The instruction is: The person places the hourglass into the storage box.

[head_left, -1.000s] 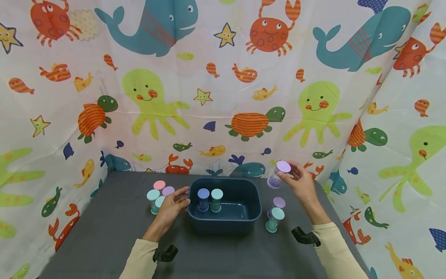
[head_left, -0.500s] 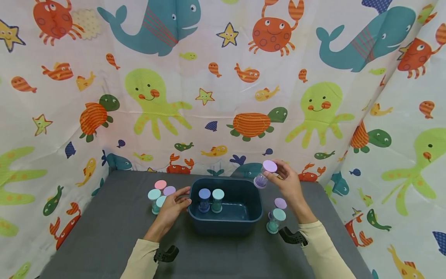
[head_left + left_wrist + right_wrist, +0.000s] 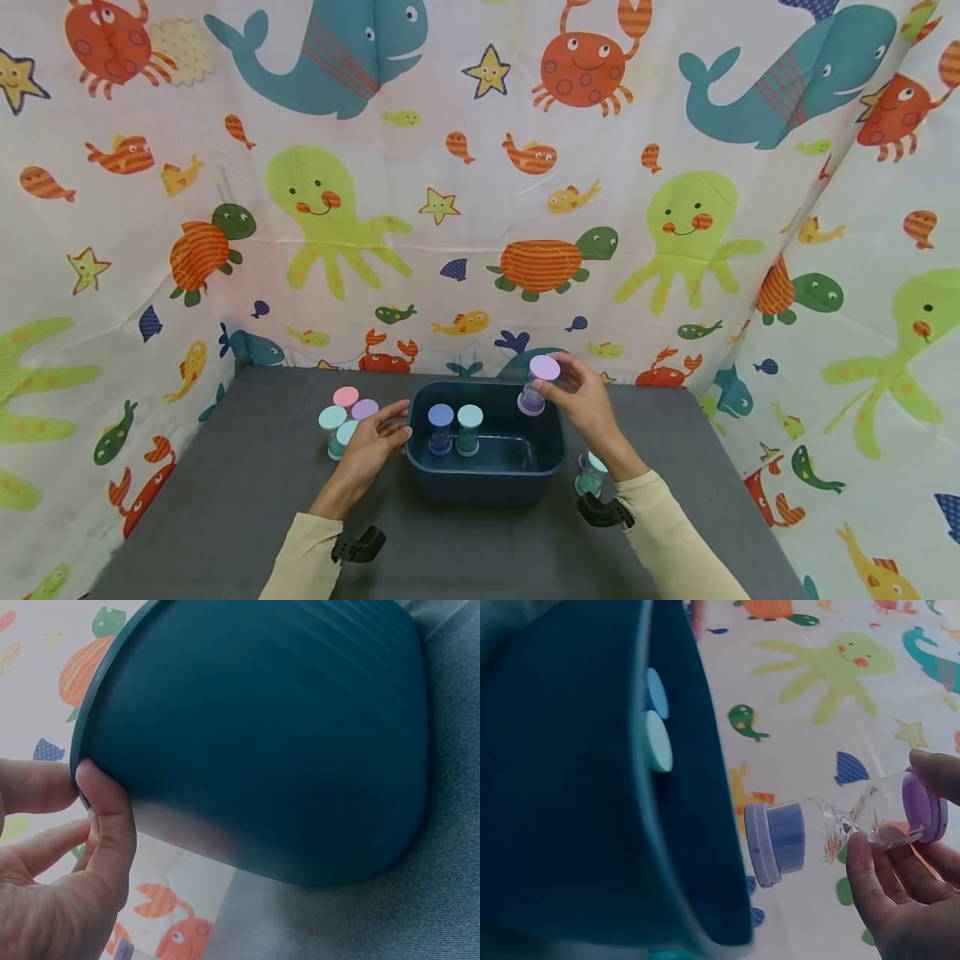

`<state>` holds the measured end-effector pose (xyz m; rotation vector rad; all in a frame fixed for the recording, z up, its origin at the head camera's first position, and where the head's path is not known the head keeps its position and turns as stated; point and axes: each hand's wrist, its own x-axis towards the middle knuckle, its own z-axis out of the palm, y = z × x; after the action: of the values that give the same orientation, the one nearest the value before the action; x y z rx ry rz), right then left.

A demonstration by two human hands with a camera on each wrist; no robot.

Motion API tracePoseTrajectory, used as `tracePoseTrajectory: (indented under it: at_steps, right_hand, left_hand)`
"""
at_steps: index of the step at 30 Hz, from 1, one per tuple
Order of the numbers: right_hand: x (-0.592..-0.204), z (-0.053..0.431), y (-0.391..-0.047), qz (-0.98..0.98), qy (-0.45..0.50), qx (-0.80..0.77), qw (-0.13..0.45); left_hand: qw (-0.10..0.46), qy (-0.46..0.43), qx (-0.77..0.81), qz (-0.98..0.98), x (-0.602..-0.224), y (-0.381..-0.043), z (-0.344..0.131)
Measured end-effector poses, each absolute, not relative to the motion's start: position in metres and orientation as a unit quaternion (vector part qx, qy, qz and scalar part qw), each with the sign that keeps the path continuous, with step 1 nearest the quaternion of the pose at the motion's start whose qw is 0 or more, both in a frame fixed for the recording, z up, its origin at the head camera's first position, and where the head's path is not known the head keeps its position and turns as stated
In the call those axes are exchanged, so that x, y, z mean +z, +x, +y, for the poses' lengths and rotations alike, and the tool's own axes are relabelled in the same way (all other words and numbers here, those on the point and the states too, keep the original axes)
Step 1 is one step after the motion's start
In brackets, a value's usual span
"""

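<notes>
My right hand (image 3: 588,400) grips a purple-capped sand timer (image 3: 832,829) near its upper cap, over the right end of a dark blue bin (image 3: 483,487). The purple sand lies at the timer's lower end in the right wrist view. My left hand (image 3: 82,862) pinches the bin's left rim between thumb and fingers. Inside the bin, toward its left, stand a blue sand timer (image 3: 440,429) and a mint green one (image 3: 468,429).
Left of the bin are several sand timers with pink (image 3: 346,397), purple and mint caps, partly behind my left hand. Right of it, a green sand timer (image 3: 590,475) and another stand partly hidden by my right arm. A patterned curtain (image 3: 465,208) hangs behind the grey table (image 3: 465,554).
My right hand has carried the purple sand timer leftward, from beside the bin to over its right end. The left hand stays at the rim.
</notes>
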<state>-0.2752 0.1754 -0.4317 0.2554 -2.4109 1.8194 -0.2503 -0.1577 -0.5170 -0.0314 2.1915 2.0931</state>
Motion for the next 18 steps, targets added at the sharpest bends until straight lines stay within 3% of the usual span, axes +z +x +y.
tracePoseTrajectory:
  at_steps: [18]
  right_hand:
    - [-0.464,0.137,-0.283,-0.835,0.033,0.549,0.011]
  left_hand:
    - [0.058,-0.014,0.685,0.726,-0.519,-0.251,-0.158]
